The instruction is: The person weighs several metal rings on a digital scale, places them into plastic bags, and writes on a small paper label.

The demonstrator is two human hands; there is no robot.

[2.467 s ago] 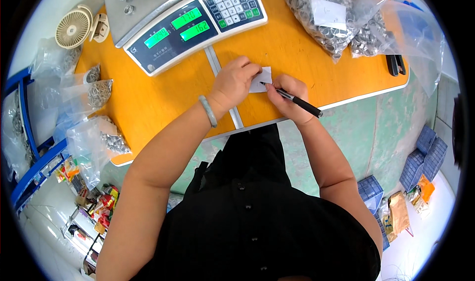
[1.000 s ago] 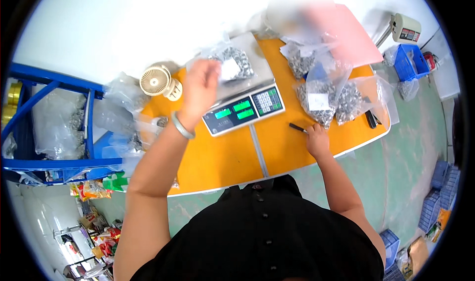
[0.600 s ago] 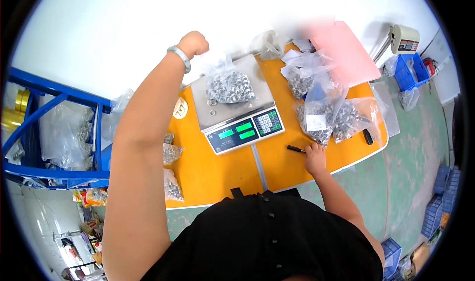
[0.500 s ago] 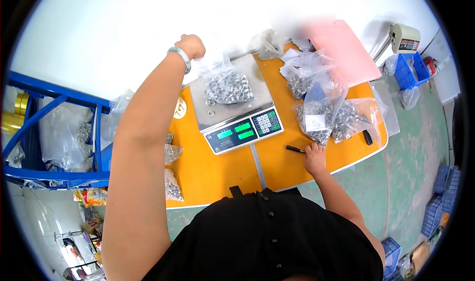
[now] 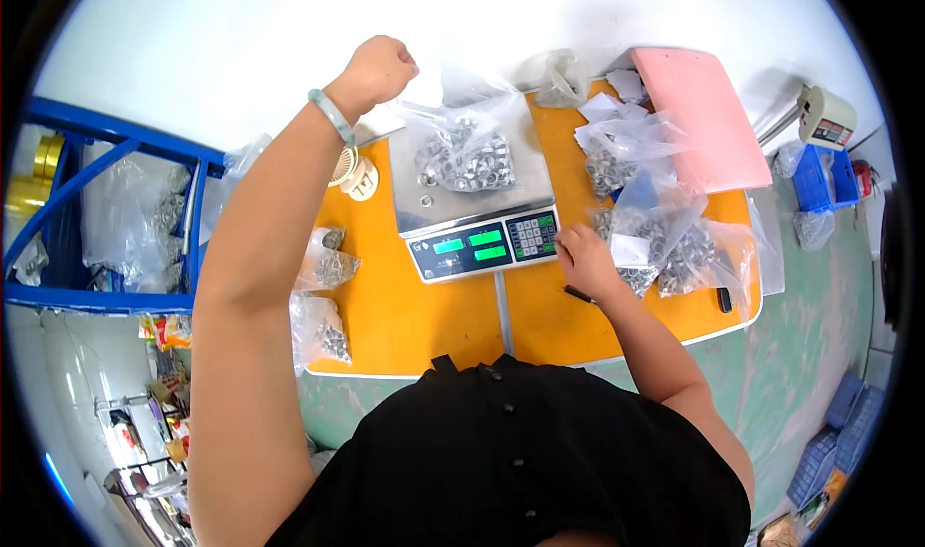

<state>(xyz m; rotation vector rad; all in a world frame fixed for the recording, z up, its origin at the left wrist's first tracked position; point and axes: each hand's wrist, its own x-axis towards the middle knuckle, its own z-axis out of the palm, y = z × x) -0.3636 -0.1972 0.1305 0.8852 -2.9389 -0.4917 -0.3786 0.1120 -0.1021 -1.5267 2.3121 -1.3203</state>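
Observation:
My left hand [image 5: 382,69] is raised at the far side of the scale, fingers pinched together. What it grips is hard to make out against the white wall. Just below it, a clear plastic bag of small metal rings [image 5: 467,157] rests on the steel pan of the counting scale [image 5: 409,219], its top gaping upward. One loose metal ring [image 5: 426,201] lies on the pan. My right hand [image 5: 589,261] has its fingers curled beside the right edge of the keypad [image 5: 533,236], with nothing visible in them. A black pen [image 5: 579,294] lies under that wrist.
More bags of metal rings [image 5: 641,248] crowd the table's right side, near a pink folder [image 5: 703,123]. Smaller bags [image 5: 328,330] sit at the left edge. A round pale container [image 5: 360,179] stands left of the scale. A blue rack [image 5: 96,301] borders the left.
My right hand has moved left and away from me, from beside the pen to the scale's keypad. My left hand stays raised near the bag. The whole view has shifted slightly.

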